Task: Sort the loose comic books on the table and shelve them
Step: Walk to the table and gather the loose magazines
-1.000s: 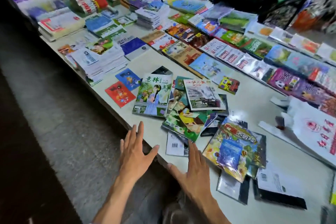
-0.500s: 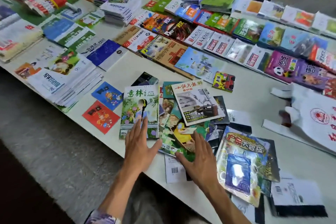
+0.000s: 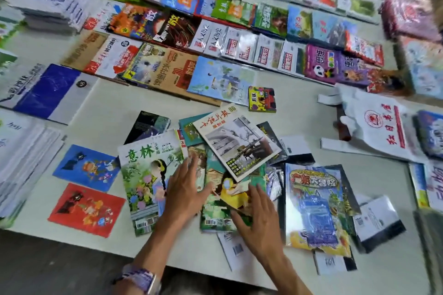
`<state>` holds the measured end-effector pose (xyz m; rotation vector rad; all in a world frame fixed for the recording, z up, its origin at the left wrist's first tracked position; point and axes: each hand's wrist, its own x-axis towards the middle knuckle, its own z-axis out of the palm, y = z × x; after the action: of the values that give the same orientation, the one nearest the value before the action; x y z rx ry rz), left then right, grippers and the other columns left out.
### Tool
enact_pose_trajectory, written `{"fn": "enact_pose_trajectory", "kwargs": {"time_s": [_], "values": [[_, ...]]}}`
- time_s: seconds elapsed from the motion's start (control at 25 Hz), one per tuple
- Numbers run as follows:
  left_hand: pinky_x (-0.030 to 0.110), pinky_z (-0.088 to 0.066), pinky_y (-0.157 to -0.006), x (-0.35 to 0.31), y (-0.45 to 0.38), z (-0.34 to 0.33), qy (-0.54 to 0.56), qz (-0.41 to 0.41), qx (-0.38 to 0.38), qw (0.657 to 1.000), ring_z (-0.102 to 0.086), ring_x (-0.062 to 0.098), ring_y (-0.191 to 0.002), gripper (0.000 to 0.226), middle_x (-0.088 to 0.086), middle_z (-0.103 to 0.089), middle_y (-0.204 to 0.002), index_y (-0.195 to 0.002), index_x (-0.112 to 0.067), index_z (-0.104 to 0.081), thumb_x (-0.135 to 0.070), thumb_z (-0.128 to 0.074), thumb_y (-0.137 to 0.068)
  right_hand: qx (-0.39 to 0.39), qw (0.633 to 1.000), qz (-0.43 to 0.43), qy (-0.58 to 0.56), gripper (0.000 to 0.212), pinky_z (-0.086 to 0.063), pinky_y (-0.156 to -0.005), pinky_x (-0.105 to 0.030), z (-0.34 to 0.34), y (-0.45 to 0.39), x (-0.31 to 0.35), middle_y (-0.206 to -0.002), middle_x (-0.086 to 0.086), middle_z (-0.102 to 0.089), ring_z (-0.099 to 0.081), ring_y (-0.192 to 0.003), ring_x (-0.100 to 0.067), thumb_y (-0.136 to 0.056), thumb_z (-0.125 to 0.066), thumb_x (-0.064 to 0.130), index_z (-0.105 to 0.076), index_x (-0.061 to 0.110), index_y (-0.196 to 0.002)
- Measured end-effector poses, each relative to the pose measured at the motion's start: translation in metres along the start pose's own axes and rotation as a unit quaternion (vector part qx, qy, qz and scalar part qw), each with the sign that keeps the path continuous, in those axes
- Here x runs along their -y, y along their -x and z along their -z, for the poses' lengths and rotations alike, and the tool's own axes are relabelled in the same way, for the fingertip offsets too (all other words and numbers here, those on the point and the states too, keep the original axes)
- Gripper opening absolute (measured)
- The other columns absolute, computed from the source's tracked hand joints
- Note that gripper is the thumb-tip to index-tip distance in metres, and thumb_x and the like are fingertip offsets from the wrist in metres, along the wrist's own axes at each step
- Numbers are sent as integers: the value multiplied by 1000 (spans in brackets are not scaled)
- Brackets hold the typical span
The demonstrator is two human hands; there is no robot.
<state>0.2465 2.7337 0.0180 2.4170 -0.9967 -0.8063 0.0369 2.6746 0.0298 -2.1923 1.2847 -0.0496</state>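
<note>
Lying flat under both hands, left hand [image 3: 183, 195], right hand [image 3: 257, 219], loose comic books [image 3: 215, 201]

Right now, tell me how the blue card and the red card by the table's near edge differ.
The blue card lies farther from the table's near edge; the red card lies right at it. The blue card's background is blue, the red card's red. The red card looks slightly larger. Both lie flat, untouched by the hands, with similar cartoon pictures.
</note>
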Motion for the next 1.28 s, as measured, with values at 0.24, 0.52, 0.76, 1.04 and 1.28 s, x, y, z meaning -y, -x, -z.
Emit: {"fn": "enact_pose_trajectory", "kwargs": {"time_s": [0.24,0.52,0.76,1.04,1.28], "values": [[52,-16,-121,68,19,-8,-132,16,22,991,-3,30,-154,86,4,11,-166,-159,-24,-8,-39,-60,-92,13,996,35,82,77,-28,-119,-52,6,-76,21,-167,-9,-19,-23,-151,-29,-94,-55,55,-27,20,-156],[44,-29,-117,107,52,-2,-1,139,-49,989,-14,27,-152,84,1,-6,-167,-157,-25,-24,-20,-69,-86,54,950,105,288,54,-50,-96,-42,-5,-108,3,-144,-14,-46,-49,-121,-31,-99,-53,40,-36,15,-143],[49,-35,-114,115,51,-6,185,324,-103,922,-37,35,-141,91,11,-32,-159,-156,-20,-23,-20,-77,-82,-15,985,106,137,30,-42,-53,-31,25,-132,3,-88,-14,-74,-68,-72,-32,-96,-63,20,-65,12,-124],[48,-50,-97,122,61,-7,248,362,-142,887,-60,33,-113,59,14,-64,-124,-124,-11,-58,-25,-86,-74,-129,985,27,-108,46,-59,-69,-48,40,-82,14,-105,-24,-73,-70,-79,-38,-98,-44,38,-63,17,-135],[33,-52,-77,121,68,-7,465,327,-152,809,-68,26,-95,17,11,-71,-107,-99,-15,-61,-6,-71,-89,-88,951,290,-69,43,-48,-55,-22,-20,-28,92,-97,-13,-72,-62,-70,-25,-85,-60,17,-67,16,-128]]}}
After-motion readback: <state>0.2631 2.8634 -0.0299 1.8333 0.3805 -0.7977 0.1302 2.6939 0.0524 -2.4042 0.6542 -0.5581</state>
